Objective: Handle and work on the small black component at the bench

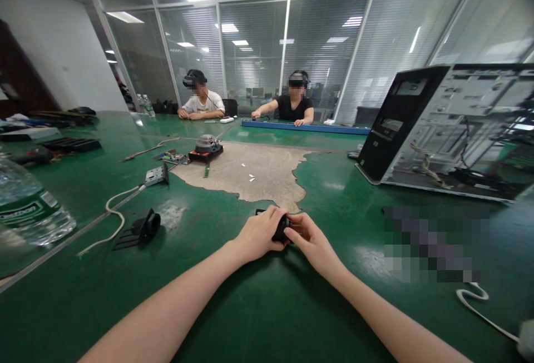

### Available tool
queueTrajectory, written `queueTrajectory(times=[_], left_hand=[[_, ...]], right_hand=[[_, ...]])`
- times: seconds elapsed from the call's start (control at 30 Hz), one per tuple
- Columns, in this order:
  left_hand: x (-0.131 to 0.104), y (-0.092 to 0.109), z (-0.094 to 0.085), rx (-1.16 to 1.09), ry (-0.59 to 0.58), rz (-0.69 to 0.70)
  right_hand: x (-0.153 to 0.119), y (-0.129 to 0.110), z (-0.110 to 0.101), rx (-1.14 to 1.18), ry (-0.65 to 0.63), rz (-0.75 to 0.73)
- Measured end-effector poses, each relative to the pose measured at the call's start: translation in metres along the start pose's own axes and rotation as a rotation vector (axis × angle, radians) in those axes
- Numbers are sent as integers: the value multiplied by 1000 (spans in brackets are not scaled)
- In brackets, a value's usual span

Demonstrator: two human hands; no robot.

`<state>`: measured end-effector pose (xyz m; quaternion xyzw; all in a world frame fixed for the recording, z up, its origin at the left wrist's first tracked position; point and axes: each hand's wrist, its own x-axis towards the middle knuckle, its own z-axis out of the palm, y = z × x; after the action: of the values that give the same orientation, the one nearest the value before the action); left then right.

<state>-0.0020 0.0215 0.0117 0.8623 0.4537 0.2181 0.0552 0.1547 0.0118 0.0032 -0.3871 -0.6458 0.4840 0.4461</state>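
Observation:
Both hands meet over the green table (233,307) at the centre, around a small black part (280,230) whose kind I cannot make out. My left hand (263,230) is wrapped over it from the left, covering most of it. From the other side, the thumb and fingers of my right hand (307,233) pinch its right edge. A thin black frame-like edge shows just beyond the left fingers. Left of my hands, apart from them, lies a black plastic bracket with a round collar (144,228).
An opened computer case (442,129) stands at the right. At the left are a water bottle (31,202), a metal box with a white cable (157,175) and a heatsink with fan (206,148). Beyond a bare worn patch (267,171), two people sit across the table.

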Motion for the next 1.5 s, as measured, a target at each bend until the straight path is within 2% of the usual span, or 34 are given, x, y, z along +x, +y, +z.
queueTrajectory(times=[0.17,0.37,0.77,0.93,1.33,1.5], left_hand=[[1,-1,0,-27,-4,4],[0,0,-2,-21,-33,-13],[1,-1,-1,-39,-7,-3],[1,-1,-2,-27,-31,-12],[0,2,-3,-24,-27,-27],[0,0,-2,-4,-19,-4]], right_hand=[[-1,-3,1,-45,0,-4],[-5,-6,0,-99,-24,-74],[0,-2,1,-53,10,-3],[-3,-4,0,-48,-36,-48],[2,1,0,-18,9,-2],[-2,-2,-1,-44,-28,-40]])
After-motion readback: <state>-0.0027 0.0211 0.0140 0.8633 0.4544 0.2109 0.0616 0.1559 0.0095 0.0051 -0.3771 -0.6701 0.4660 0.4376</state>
